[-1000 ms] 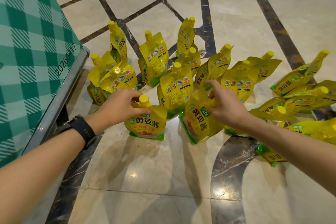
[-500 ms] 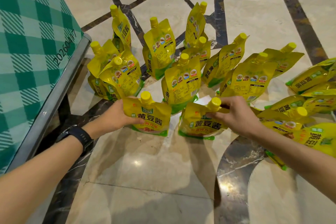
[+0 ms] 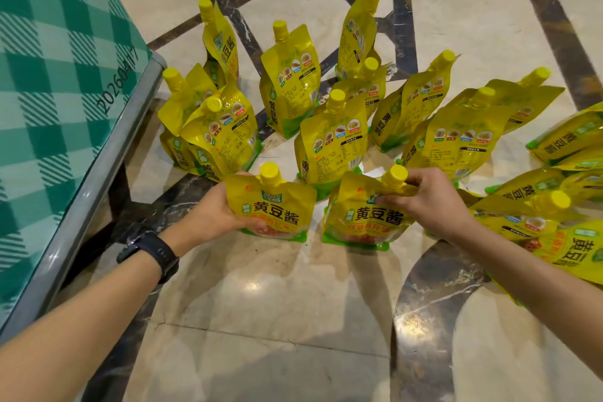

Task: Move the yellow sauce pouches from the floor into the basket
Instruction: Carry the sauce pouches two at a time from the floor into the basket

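Note:
Several yellow sauce pouches with yellow caps stand or lie on the marble floor. My left hand [image 3: 212, 215] grips the left side of one upright pouch [image 3: 272, 206] near the front. My right hand [image 3: 430, 202] grips the top corner of a second pouch [image 3: 362, 215], just below its cap. Both pouches show their front labels to me, with their green bases close to the floor. More pouches stand behind them [image 3: 329, 137] and others lie flat at the right [image 3: 567, 140]. No basket is in view.
A surface covered in green checked cloth [image 3: 55, 81] with a metal edge [image 3: 98, 170] runs along the left, right beside the leftmost pouches. Pale marble floor [image 3: 277, 320] with dark inlay bands lies in front of me.
Both hands have drawn their pouches slightly toward me, and the right pouch has been turned upright to face me. The view has moved in closer and lower.

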### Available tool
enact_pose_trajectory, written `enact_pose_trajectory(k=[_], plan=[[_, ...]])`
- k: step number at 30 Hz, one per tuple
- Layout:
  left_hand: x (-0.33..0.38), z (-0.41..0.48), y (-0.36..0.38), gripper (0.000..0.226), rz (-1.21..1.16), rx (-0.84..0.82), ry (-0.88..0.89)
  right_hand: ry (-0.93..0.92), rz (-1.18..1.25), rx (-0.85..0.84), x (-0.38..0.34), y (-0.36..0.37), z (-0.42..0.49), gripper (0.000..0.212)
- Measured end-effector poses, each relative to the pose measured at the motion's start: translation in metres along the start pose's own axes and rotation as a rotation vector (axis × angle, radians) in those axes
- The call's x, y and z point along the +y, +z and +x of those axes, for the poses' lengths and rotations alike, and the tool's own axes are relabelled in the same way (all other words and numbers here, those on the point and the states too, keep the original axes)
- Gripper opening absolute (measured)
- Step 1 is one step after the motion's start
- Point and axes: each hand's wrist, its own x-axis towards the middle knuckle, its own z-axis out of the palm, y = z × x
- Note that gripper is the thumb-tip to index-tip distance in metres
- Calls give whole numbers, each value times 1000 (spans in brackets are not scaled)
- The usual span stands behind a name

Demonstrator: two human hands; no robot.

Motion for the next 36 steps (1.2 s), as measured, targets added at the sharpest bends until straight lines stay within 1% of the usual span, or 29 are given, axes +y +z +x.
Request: enact_pose_trajectory(k=[2, 4, 6, 8, 10, 11, 14, 17, 19, 21, 22, 25, 26, 28, 31, 34, 36], plan=[[7, -2, 2, 82, 53, 10, -12, 19, 22, 2, 1, -2, 2, 22], [12, -6, 3, 80, 65, -37, -59, 43, 73, -32, 0, -6, 4, 20], [13, -13, 4, 77, 31, -80, -120, 94, 171, -150, -1, -11, 6, 22], [7, -22, 11, 66, -39, -110, -205, 135, 266, -269, 1, -19, 6, 24], [-5, -31, 23, 57, -78, -124, -294, 154, 312, -293, 8, -21, 5, 27], [-11, -36, 30, 57, -97, -104, -328, 165, 328, -281, 12, -18, 3, 27], [-31, -47, 41, 68, -168, -15, -352, 169, 363, -243, 21, -6, -2, 23], [-40, -50, 41, 91, -180, -12, -360, 109, 314, -203, 17, -3, 1, 18], [-40, -51, 42, 100, -174, -7, -355, 79, 295, -213, 11, -6, 5, 23], [-39, -51, 43, 100, -173, 6, -350, 87, 295, -266, 6, -10, 9, 34], [-38, -52, 45, 97, -173, 14, -349, 102, 295, -297, 5, -10, 11, 36], [-34, -53, 47, 90, -161, 33, -358, 158, 294, -387, 5, -4, 12, 31], [-33, -52, 47, 89, -158, 37, -361, 186, 306, -396, 8, 0, 10, 32], [-32, -52, 48, 90, -157, 40, -370, 246, 357, -350, 17, 13, 6, 39], [-30, -52, 48, 89, -159, 45, -383, 356, 480, -230, 34, 30, -1, 48], [-29, -52, 49, 87, -171, 45, -388, 451, 560, -255, 49, 36, -13, 55], [-30, -50, 48, 88, -175, 39, -393, 522, 596, -276, 58, 38, -21, 70]])
